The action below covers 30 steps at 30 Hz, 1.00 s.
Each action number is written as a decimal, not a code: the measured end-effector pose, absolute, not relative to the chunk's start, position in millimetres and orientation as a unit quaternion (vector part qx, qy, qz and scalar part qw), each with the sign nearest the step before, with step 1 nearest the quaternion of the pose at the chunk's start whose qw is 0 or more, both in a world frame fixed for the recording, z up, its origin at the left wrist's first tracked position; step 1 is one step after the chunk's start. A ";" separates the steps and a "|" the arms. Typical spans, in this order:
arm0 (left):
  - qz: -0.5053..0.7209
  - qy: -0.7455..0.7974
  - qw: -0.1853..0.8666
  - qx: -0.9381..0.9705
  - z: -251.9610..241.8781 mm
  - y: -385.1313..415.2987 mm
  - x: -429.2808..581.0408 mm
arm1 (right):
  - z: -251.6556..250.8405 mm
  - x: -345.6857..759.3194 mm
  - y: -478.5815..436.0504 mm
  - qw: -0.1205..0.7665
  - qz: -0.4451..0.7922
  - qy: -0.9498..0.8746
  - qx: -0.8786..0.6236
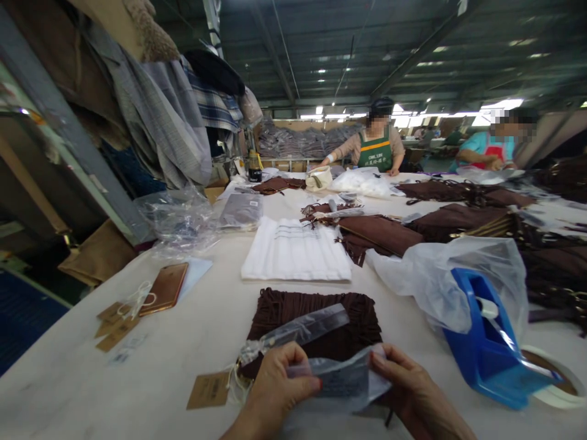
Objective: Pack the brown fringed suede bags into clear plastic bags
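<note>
Between my two hands a clear plastic bag (pixel 342 382) with faint print is stretched. My left hand (pixel 279 388) pinches its left end between thumb and fingers. At the other end, my right hand (pixel 408 385) grips the bag's edge. Just beyond them lies a dark brown fringed bag (pixel 316 305), partly hidden by the plastic. A clear plastic strip (pixel 302 327) rests across the fringe. Beside my left wrist, a brown cardboard tag (pixel 208 391) with white string lies on the table.
A folded white cloth (pixel 296 253) lies beyond the fringed bag. To the right stand a blue tape dispenser (pixel 486 342) and a tape roll (pixel 566 382). A phone (pixel 165 287) and loose tags (pixel 117 324) are at left. Brown bags (pixel 385 232) and two people (pixel 378 150) are farther back.
</note>
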<state>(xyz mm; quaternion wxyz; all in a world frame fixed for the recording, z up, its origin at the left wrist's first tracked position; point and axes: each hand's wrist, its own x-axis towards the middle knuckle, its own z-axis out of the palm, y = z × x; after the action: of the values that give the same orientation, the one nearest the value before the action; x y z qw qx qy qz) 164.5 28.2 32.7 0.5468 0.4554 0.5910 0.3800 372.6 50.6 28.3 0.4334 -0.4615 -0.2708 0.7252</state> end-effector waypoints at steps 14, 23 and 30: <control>0.406 0.622 0.425 0.517 22.8 46.8 159.3 | 11.8 368.3 61.7 0.516 0.625 -0.281 -0.514; 0.208 0.587 -0.031 0.782 -1.6 63.9 154.1 | 21.5 377.6 65.0 0.510 0.528 -0.356 -0.578; 0.299 0.558 -0.129 0.763 -4.2 73.7 151.1 | 29.1 363.2 69.3 0.511 0.554 -0.357 -0.552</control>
<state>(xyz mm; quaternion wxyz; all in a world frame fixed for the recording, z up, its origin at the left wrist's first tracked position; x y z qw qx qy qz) 151.1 73.7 -4.2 -0.1290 0.7634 0.5578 0.2990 363.2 69.3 29.1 0.5114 -0.5517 -0.3566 0.5540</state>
